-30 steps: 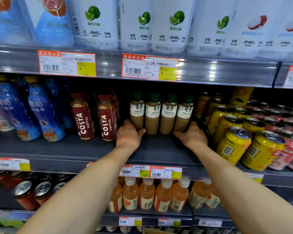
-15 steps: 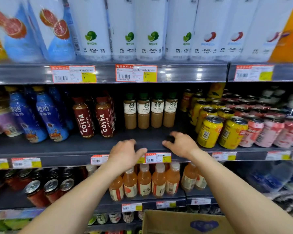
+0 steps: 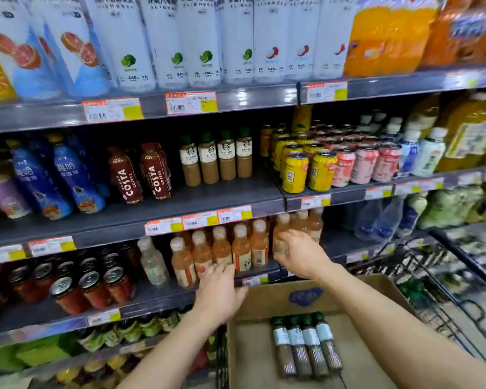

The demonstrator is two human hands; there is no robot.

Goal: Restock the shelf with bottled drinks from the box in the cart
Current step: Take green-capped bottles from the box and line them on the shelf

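A moment ago both hands were up on the shelf (image 3: pixel 208 197), by the brown coffee bottles (image 3: pixel 216 158). Now the left hand (image 3: pixel 219 293) and right hand (image 3: pixel 300 254) have come down, fingers loose, holding nothing. Four green-capped bottles (image 3: pixel 306 346) lie in the box (image 3: pixel 253 357) in the cart (image 3: pixel 421 265). They probably get picked up next.

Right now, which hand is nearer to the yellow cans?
Right. The right hand is below the yellow cans, one shelf down; the left hand is lower and further left.
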